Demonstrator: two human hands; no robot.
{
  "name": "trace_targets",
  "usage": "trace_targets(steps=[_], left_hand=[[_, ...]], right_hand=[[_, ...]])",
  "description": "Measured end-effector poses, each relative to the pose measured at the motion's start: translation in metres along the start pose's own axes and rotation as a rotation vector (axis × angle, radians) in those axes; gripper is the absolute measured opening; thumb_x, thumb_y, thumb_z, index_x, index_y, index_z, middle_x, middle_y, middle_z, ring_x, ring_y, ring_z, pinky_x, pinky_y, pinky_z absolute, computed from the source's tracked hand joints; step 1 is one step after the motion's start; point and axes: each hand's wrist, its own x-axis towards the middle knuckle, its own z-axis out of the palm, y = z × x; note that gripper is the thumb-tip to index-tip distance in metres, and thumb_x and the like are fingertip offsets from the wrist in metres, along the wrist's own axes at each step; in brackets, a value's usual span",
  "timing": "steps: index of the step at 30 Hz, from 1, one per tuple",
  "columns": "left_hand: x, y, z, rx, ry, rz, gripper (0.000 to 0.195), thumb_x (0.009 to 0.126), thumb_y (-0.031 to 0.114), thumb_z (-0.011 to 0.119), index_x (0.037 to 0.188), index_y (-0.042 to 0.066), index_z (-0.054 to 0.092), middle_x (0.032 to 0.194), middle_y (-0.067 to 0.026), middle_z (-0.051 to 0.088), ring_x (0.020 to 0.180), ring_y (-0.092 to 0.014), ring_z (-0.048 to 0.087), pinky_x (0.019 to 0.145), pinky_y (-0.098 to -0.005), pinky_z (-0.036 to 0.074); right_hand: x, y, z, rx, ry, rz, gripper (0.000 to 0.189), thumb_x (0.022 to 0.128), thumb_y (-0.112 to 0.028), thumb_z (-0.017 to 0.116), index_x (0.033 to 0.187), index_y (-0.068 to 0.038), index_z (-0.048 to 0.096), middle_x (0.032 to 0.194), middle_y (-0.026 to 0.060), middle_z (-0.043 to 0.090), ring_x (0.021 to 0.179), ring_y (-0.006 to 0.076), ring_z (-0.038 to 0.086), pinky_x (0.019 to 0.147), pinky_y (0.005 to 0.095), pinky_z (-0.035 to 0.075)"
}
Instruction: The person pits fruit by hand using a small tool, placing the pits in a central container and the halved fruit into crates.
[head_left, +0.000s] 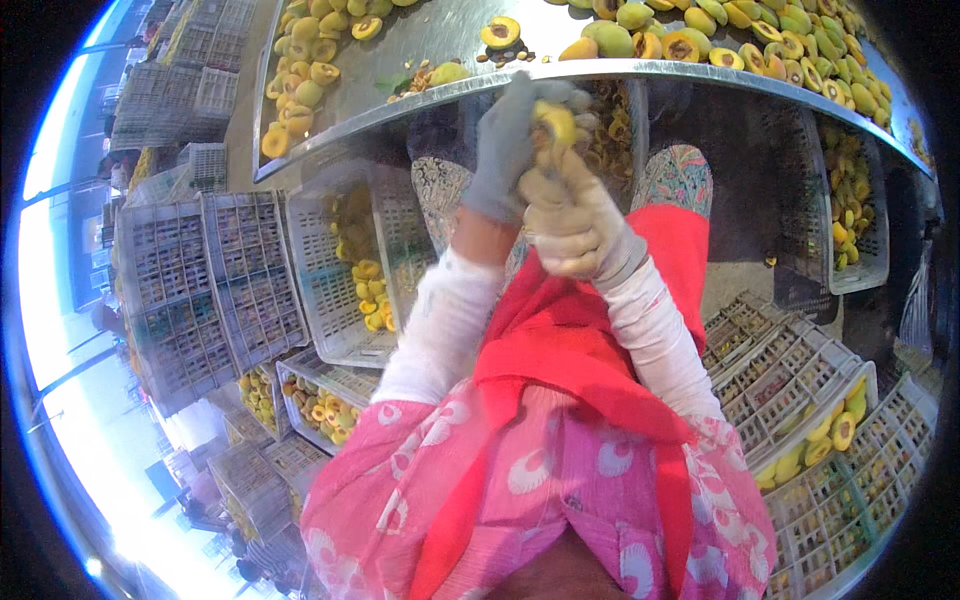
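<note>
My left hand (514, 142), in a grey glove, holds a yellow peach half (555, 124) just below the near edge of the metal table (420, 45). My right hand (574, 217), in a pale glove, is closed right below it, its fingertips at the fruit; a tool in it cannot be made out through the blur. On the table beyond the hands lies a cut peach half (500, 32) beside a few dark pits (510, 56). Whole and halved peaches (795, 45) are heaped at the right, and more peaches (304, 67) lie at the left.
The table's raised metal rim (675, 71) curves across in front of me. A crate (341, 300) with peach halves stands at the left, another crate (862, 277) at the right. Stacked crates (210, 285) are farther left. A tilted crate (787, 382) stands at lower right.
</note>
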Motion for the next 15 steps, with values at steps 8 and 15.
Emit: trace_targets(steps=[8,15], left_hand=[[-0.037,0.045,-0.109,0.99,0.556,0.515,0.036,0.097,0.036,0.053,0.104,0.002,0.063,0.091,-0.011,0.067,0.08,-0.02,0.065,0.07,-0.0314,0.054],[-0.024,0.097,-0.196,1.783,1.12,0.659,0.037,0.09,0.024,0.065,0.12,0.001,0.06,0.1,-0.0163,0.067,0.087,-0.027,0.064,0.079,-0.0364,0.052]], right_hand=[[0.025,0.009,-0.007,-0.105,0.19,-0.022,0.055,0.093,-0.067,0.036,0.078,-0.016,0.048,0.047,-0.0076,0.022,0.034,0.0035,0.017,0.03,0.0215,0.015],[0.011,-0.042,-0.019,-0.18,0.595,-0.201,0.057,0.093,-0.069,0.035,0.066,-0.02,0.043,0.049,-0.0095,0.016,0.036,0.0024,0.013,0.033,0.0239,0.011]])
